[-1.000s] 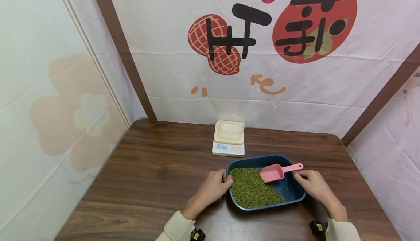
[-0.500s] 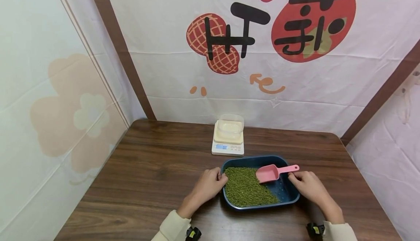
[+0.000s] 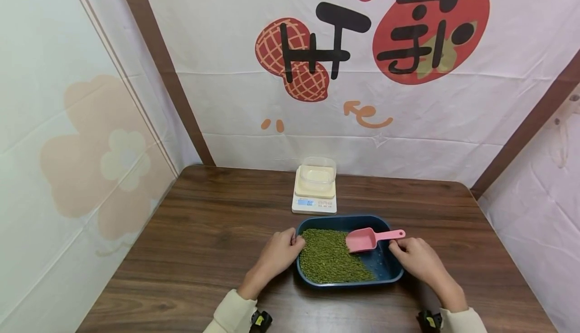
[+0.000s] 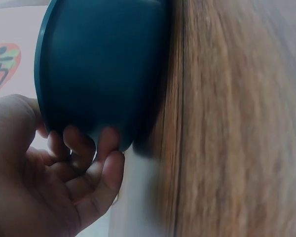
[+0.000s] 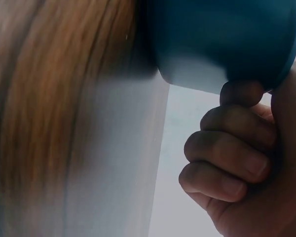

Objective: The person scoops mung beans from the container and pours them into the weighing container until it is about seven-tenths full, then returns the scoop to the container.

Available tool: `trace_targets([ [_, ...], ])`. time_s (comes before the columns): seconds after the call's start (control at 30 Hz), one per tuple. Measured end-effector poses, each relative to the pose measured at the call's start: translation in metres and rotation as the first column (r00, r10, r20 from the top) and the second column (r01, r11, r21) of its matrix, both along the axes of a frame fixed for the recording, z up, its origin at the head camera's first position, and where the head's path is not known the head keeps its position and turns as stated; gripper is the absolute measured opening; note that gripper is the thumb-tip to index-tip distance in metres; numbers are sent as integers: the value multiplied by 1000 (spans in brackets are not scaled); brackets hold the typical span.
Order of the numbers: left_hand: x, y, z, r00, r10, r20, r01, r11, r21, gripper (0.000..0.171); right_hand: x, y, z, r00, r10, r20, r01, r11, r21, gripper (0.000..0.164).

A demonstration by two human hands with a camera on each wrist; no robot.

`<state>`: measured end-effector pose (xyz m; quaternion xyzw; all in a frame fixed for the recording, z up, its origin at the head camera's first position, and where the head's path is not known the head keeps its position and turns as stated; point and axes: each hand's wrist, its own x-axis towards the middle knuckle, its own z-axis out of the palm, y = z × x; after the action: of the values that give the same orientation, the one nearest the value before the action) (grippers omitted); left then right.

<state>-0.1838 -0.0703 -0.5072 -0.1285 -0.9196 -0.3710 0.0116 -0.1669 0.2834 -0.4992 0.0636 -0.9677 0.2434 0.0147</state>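
A dark blue tray (image 3: 349, 285) sits on the wooden table, with green beans (image 3: 333, 257) heaped over its left and middle part. A pink scoop (image 3: 361, 240) lies in it, its blade on the beans and its handle reaching over the right rim. My left hand (image 3: 277, 251) grips the tray's left end, thumb at the rim; in the left wrist view its curled fingers (image 4: 79, 145) touch the outer wall. At the right end my right hand (image 3: 419, 258) pinches the rim, and the right wrist view shows the other fingers (image 5: 227, 153) curled below.
Behind the tray stands a white kitchen scale (image 3: 314, 204) with its display lit, bearing a clear plastic container (image 3: 318, 174). A printed cloth (image 3: 254, 151) hangs along the table's back edge. Dark wood table top (image 3: 190, 252) stretches to the left.
Both hands have slid the tray leftward over the table, with the beans and scoop in it, and turned it slightly so it lies straighter. The scale and container stay put.
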Motion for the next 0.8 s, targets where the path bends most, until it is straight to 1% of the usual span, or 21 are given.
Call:
trace_targets([
  [0.2, -4, -7, -1, 1000, 27, -3, -27, 1000, 3, 34, 3, -10, 1, 1000, 19, -17, -18, 999, 29, 45],
  [0.33, -4, -9, 0, 998, 58, 12, -58, 998, 7, 34, 4, -14, 1, 999, 32, -20, -31, 999, 39, 45],
  [0.6, -6, -18, -1, 995, 90, 51, -91, 995, 28, 32, 6, -27, 0, 997, 54, -62, -50, 997, 61, 47],
  [0.8, -9, -23, -3, 995, 92, 45, -94, 995, 33, 30, 8, -32, 0, 996, 56, -67, -51, 996, 72, 46],
])
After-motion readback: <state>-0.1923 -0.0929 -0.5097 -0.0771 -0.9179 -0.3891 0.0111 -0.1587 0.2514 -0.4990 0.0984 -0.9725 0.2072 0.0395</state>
